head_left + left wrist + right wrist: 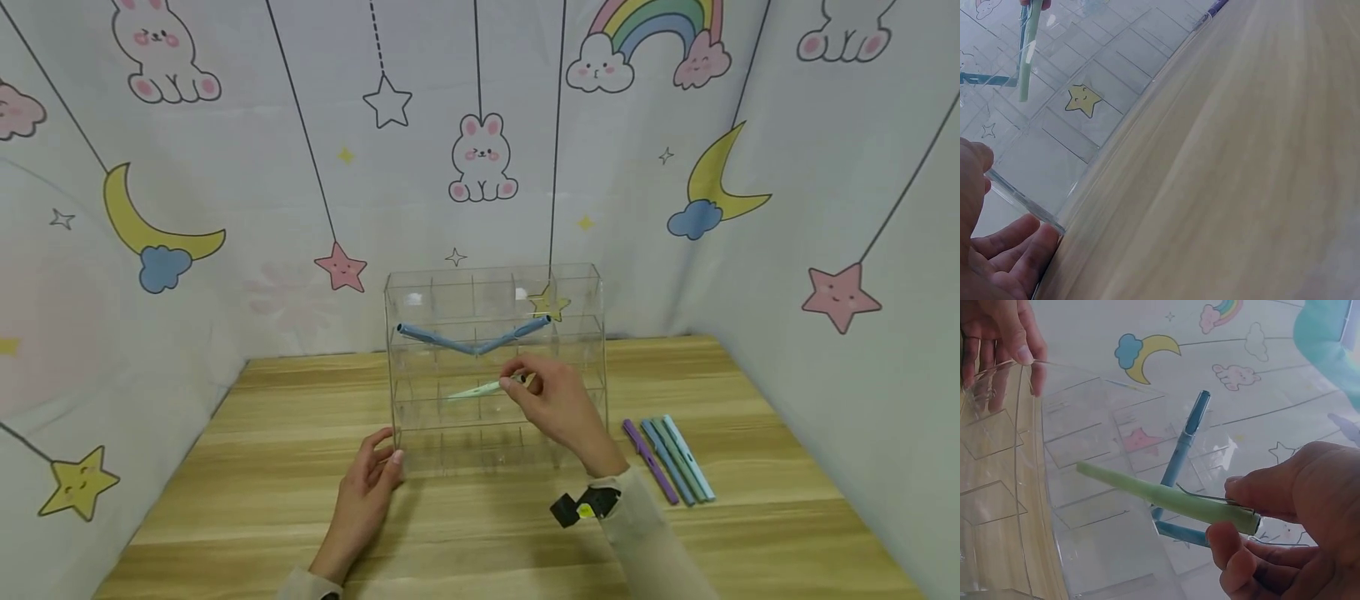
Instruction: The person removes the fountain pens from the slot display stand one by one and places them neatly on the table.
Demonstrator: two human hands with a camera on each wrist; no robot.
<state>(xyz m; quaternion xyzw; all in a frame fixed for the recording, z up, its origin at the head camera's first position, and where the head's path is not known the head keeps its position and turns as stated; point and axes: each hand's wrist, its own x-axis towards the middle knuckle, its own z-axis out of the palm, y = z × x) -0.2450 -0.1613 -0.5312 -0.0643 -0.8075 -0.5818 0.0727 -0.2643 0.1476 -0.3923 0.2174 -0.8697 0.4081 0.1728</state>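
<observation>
A clear acrylic rack [495, 425] with a grid of compartments stands upright on the table. Two blue pens [435, 337] form a V in it, their lower ends meeting near the middle. My right hand [558, 404] pinches a light green pen [1147, 490] near its clip end, between thumb and fingers. The pen slants in front of the rack, below the V; whether its far tip touches the rack, I cannot tell. At the rack's lower left corner, my left hand [367, 492] holds the side edge, thumb at the front and fingers along the side.
Right of the rack, a purple pen [651, 462], a blue pen [667, 462], a green pen [678, 458] and a pale blue pen [690, 458] lie side by side on the wooden table [300, 400]. A printed white cloth [420, 217] hangs behind and beside the table.
</observation>
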